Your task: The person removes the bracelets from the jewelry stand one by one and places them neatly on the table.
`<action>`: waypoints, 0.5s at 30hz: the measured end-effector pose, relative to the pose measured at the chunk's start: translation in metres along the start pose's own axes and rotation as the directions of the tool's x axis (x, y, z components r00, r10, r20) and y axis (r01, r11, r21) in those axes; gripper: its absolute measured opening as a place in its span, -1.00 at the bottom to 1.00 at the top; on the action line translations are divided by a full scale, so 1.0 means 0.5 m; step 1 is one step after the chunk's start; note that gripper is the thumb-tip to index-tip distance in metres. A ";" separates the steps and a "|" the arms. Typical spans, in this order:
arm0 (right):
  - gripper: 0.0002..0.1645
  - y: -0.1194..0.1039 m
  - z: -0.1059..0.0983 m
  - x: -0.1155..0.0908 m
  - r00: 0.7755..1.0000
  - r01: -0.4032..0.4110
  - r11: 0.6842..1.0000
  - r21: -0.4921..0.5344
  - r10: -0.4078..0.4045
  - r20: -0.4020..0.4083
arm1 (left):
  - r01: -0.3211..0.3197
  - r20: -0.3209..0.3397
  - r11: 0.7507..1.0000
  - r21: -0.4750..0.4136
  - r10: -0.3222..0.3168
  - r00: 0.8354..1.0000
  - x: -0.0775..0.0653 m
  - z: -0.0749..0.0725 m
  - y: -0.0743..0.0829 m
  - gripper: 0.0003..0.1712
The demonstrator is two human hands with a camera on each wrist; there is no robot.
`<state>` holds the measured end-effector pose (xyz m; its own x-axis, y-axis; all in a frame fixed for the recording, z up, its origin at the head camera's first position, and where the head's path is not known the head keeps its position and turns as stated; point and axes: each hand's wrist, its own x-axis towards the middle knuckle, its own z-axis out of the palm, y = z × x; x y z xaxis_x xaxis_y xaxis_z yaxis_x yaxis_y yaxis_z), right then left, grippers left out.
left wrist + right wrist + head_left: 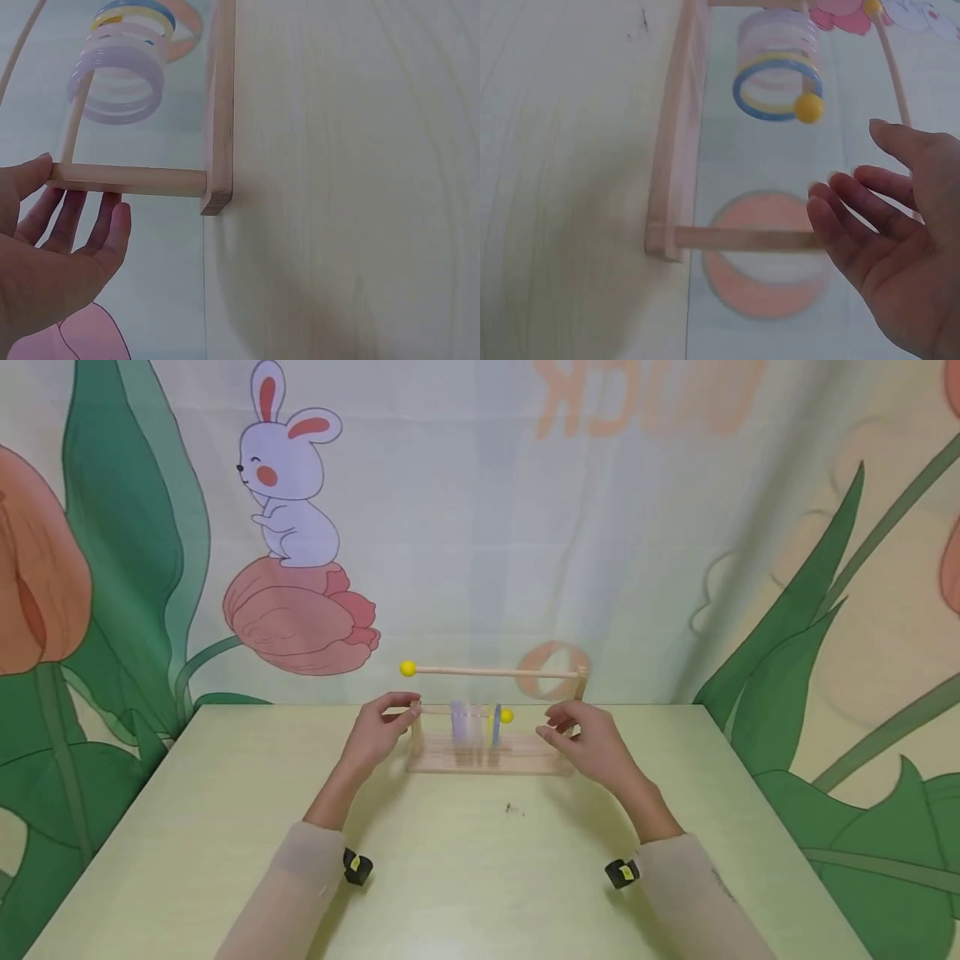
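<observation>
A wooden stand (pixel 487 767) with two posts and two rods sits at the far side of the table. My left hand (pixel 375 732) pinches the top of its left post (pixel 135 180) between thumb and fingers. From that post the lower rod (pixel 75 124) carries several bangles, lilac ones (pixel 116 82) nearest the post. Blue (pixel 761 112) and yellow ones hang by the rod's yellow end ball (pixel 808 108). My right hand (pixel 592 739) is beside the right post (pixel 742 239), its fingers loosely bent and apart, holding nothing.
The upper rod (pixel 487 672) runs left from the right post to another yellow ball (pixel 408 668). A small dark mark (pixel 512 809) shows on the table (pixel 450 877) before the stand. Behind the table hangs a printed curtain (pixel 450 527).
</observation>
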<state>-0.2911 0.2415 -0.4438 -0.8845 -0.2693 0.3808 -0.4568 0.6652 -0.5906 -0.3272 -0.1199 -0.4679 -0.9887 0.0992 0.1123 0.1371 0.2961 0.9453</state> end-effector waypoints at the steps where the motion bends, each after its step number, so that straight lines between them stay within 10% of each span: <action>1: -0.55 -0.004 0.006 0.002 1.000 0.013 1.000 -0.018 -0.013 0.004 | -0.005 0.000 1.000 -0.004 0.005 1.000 0.001 0.001 -0.002 -0.57; 15: -0.21 -0.034 0.075 0.036 0.990 0.089 0.988 -0.123 -0.075 0.119 | -0.062 -0.027 0.997 0.045 0.063 0.998 0.000 0.008 -0.016 -0.59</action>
<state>-0.3026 0.1993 -0.4534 -0.8529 -0.3995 0.3361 -0.5189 0.7191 -0.4622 -0.3281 -0.1183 -0.4766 -0.9794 0.0918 0.1799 0.2005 0.3320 0.9217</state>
